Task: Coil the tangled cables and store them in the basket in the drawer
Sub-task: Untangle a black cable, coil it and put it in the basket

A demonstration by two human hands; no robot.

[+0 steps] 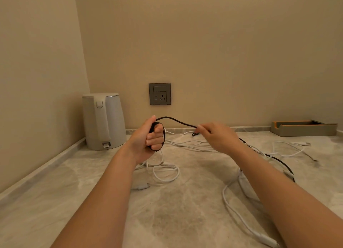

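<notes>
The job looks barely begun. Below the grey wall socket (159, 94), the person's left hand (148, 138) is closed in a fist, with a few small loops of a black braided cable (178, 121) wound around its curled fingers and the thumb pressed on top. From there the cable arches to the right hand (219, 136), whose fingertips are pinched together on it. The rest passes behind the right forearm and trails over the marble-patterned countertop (55, 201) below and right of the socket, so much of it seems left to wind.

Several thin white cables (167, 173) lie loose and crossed over one another on the counter beneath the socket, none of them coiled.

Neither basket nor drawer is in view, so nothing appears stored yet. The only container visible is a shallow tan rectangular tray (304, 128) against the wall far right of the socket; its contents cannot be made out. A white electric kettle (104, 121) stands left of the socket.
</notes>
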